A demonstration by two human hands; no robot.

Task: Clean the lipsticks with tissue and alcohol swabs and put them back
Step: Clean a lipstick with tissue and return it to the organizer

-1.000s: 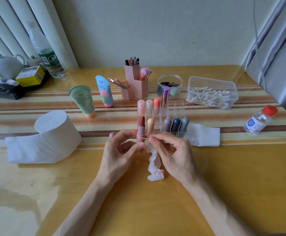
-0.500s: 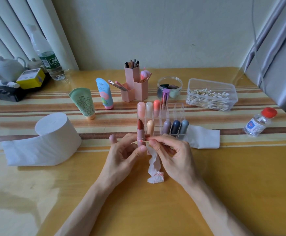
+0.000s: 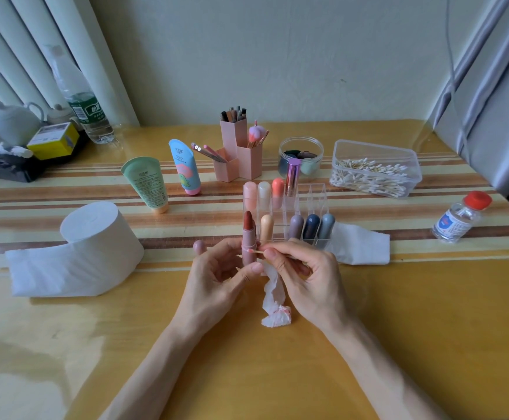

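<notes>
The lipstick (image 3: 248,237) has risen a touch since a second ago, upright in the left hand (image 3: 217,281), which grips its base. The right hand (image 3: 304,275) pinches a swab (image 3: 254,251) against the tube, with a crumpled tissue (image 3: 274,301) hanging from it. Just behind on the table (image 3: 398,313), the clear rack (image 3: 289,213) holds capped lipsticks; the plastic box (image 3: 374,168) holds cotton swabs.

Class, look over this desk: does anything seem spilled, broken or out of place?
Nothing is spilled or broken. The only untidy bit is a crumpled tissue with pink stains, hanging from the right hand onto the desk.
</notes>
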